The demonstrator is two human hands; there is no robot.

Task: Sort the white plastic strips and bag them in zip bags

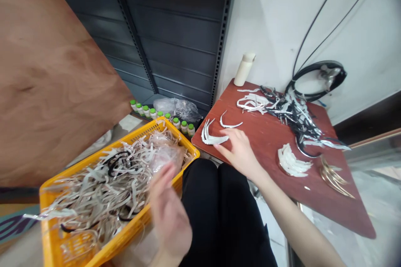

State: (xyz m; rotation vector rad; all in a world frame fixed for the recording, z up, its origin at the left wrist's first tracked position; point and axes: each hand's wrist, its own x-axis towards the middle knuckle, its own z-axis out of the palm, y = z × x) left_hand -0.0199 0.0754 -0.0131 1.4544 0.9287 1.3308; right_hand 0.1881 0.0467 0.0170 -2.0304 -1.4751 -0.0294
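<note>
My right hand (239, 148) is over the reddish-brown table, thumb and fingers apart. Its fingertips lie at the ends of a small group of white curved strips (208, 135); I cannot tell whether they touch. One single white curved strip (230, 125) lies just beyond. Smeared by motion, my left hand (171, 212) is raised at the right side of the yellow crate (117, 252), fingers stretched out, with nothing visible in it. Inside the crate is a tangled heap of pale and black strips (115, 187), with clear plastic (166, 158) at its far end.
The table (328, 212) also bears a white stack of curved pieces (293, 160), gold curved strips (335, 179), a black-and-white heap (291, 112) and a cream bottle (244, 69). Several green-lidded jars (153, 112) stand behind the crate. A brown board (59, 79) leans at left.
</note>
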